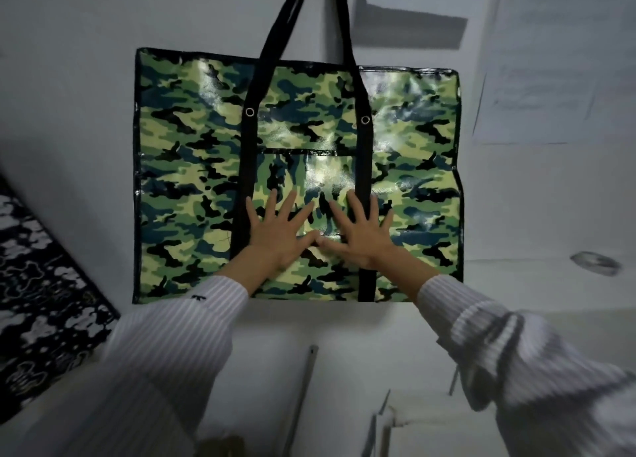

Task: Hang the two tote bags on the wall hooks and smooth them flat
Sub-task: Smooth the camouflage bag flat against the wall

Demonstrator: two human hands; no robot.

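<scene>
Facing a camouflage tote bag (206, 140), hung flat against the pale wall (69, 78) and filling the middle of the view. Lying with its long axis across, left to right, and its short side up and down. Opening edge turned upward, bottom edge downward. Black handles (280, 33) running up from the front panel and drawing together at the top of the picture, with whatever holds them out of sight above the frame.

Pressing on the lower middle of the bag with both hands, between and over the two black straps. Left hand (280, 231) laid flat, fingers straight and spread, pointing up, with the little finger on the left strap. Right hand (361, 233) likewise flat and spread, its outer fingers crossing the right strap. Thumbs angled inward, tips touching or all but touching — cannot tell which. Gripping nothing; palms simply against the glossy surface.

White striped sleeves (172, 346) reaching in from below. Black-and-white patterned fabric (41, 284) at the left edge, apart from the bag. Pale paper sheets (550, 78) on the wall to the right.
</scene>
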